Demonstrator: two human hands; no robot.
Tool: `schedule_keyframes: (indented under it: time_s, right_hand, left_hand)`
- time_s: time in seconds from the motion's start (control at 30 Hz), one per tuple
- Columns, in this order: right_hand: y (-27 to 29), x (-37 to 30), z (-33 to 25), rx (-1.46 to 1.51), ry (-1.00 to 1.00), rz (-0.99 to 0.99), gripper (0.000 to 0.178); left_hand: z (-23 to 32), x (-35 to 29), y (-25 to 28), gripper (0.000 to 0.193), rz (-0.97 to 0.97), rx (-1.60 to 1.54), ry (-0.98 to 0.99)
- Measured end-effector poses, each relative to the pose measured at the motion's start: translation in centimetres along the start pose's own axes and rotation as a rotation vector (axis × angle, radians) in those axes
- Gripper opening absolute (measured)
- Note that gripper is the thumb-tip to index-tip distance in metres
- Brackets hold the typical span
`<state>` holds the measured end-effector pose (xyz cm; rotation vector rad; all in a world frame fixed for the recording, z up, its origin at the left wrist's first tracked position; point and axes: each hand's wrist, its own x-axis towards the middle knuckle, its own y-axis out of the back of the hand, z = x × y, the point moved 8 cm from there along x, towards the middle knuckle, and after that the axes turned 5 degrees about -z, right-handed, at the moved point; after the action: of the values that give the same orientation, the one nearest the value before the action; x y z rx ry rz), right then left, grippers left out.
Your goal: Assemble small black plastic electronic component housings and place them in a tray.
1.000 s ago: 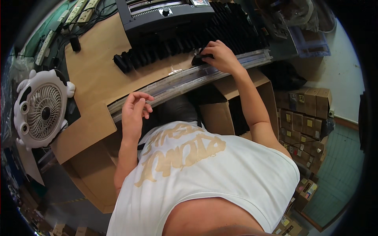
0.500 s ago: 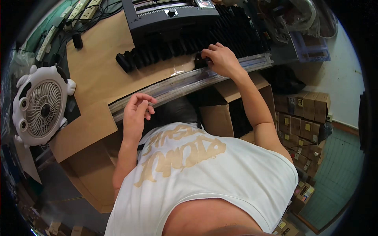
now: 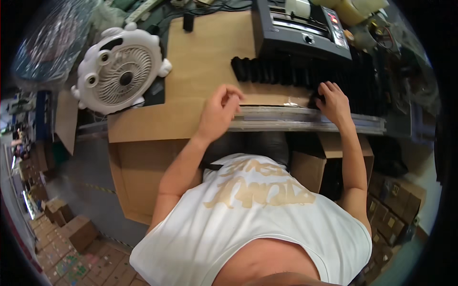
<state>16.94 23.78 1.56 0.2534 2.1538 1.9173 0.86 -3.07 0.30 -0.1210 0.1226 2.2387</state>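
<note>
A: Brown cartons point(image 3: 391, 209) stacked low right; white fan point(image 3: 119, 71) upper left on our worktop point(image 3: 200, 52).

B: Row of black parts point(image 3: 286, 71) runs left–right. Right hand point(image 3: 334, 101) fingers curl on its near edge; left hand point(image 3: 219, 112) half-curled, empty.

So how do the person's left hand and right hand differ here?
The left hand hovers at the table's front edge with fingers curled, holding nothing visible, while the right hand lies spread, palm down, on the row of black parts. The left hand is over bare cardboard; the right reaches farther in. Both are bare.
</note>
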Motion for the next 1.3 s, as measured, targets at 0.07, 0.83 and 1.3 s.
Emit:
schedule_keyframes:
  time_s: [0.07, 0.83, 1.3]
  right_hand:
    - [0.1, 0.1, -0.5, 0.005, 0.012, 0.037, 0.025]
    - [7.3, 2.2, 4.9, 0.134, -0.215, 0.877, 0.033]
    - [2.1, 1.0, 6.9, 0.707, -0.339, 1.122, 0.024]
  left_hand:
    - [2.1, 3.0, 3.1, 0.012, 0.144, 0.232, -0.101]
    - [0.0, 19.7, 15.8, 0.050, 0.548, 0.843, -0.309]
    - [0.1, 1.3, -6.0, 0.032, -0.383, -0.759, 0.152]
